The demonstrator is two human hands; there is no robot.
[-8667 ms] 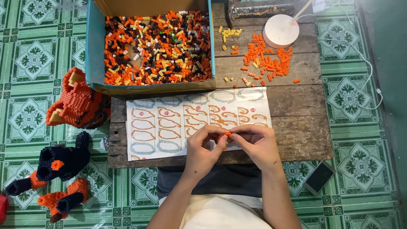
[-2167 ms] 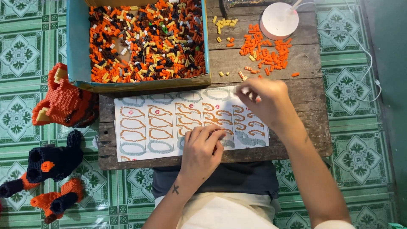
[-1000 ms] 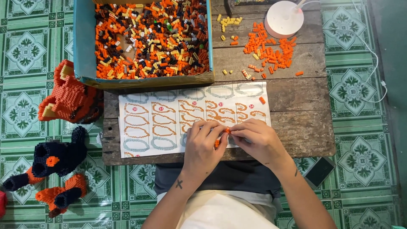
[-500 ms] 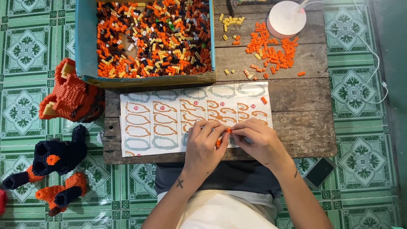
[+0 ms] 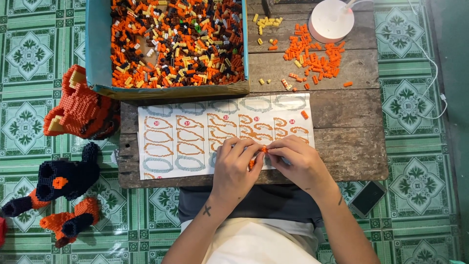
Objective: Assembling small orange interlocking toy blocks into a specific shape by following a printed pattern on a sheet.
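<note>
My left hand [image 5: 235, 167] and my right hand [image 5: 296, 164] meet over the lower right part of a white instruction sheet [image 5: 190, 139] printed with numbered orange outline shapes. Between their fingertips they pinch a small orange brick piece [image 5: 263, 150]; a second bit of orange shows under my left fingers. The sheet lies on a worn wooden table [image 5: 342, 146]. One loose orange brick [image 5: 304, 115] rests on the sheet's right edge.
A blue-walled cardboard box [image 5: 93, 54] holds several orange, black and yellow bricks. A loose orange brick pile [image 5: 315, 56] and a white round lamp base [image 5: 332, 19] lie at the far right. Built orange figure [image 5: 78, 107] and black-orange figure [image 5: 61, 183] sit on the tiled floor; a phone [image 5: 367, 198] lies right.
My right hand, which reached toward the loose orange pile about two seconds ago, has come back to my left hand. In the last second both hands have barely moved.
</note>
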